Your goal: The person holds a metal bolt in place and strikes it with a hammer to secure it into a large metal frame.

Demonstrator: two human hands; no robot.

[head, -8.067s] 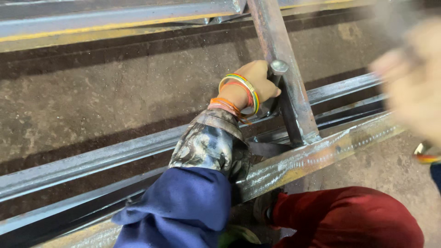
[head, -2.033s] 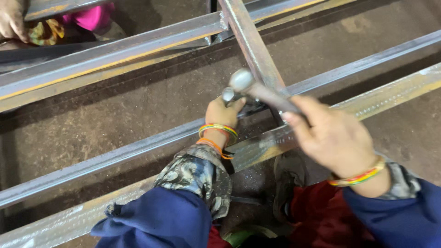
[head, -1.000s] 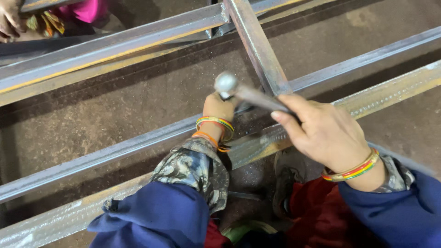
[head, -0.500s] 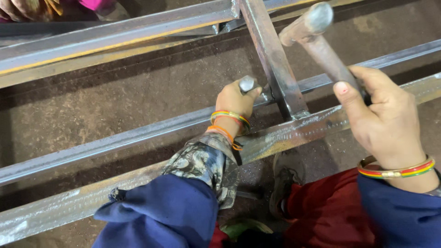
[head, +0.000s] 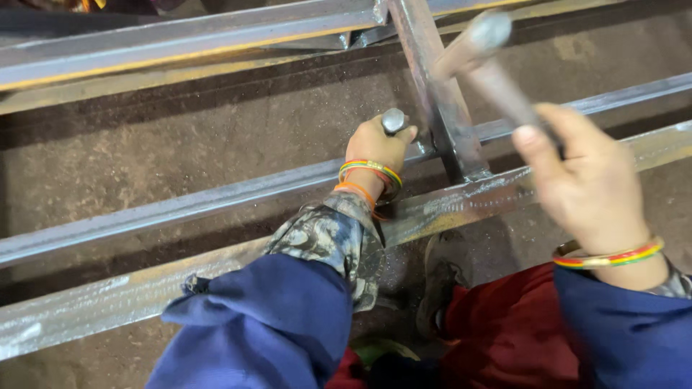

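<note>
My left hand [head: 375, 148] is closed around a short steel punch [head: 393, 120], whose round top sticks out above the fist. It holds the punch against the joint where a steel cross bar [head: 436, 86] meets a long steel rail [head: 216, 198]. My right hand [head: 587, 180] grips the handle of a hammer [head: 483, 50], raised and blurred above the cross bar, to the right of the punch. Both wrists wear striped bangles.
Another long steel bar [head: 180, 36] runs along the top, and a flat weld-marked bar [head: 461, 205] lies nearest me. The frame rests on a dusty concrete floor [head: 180, 137]. My red-trousered legs [head: 512, 338] and a shoe [head: 440, 277] are just below the near bar.
The hammer has swung up from the punch to a raised position over the past second. My left hand has stayed on the punch at the joint.
</note>
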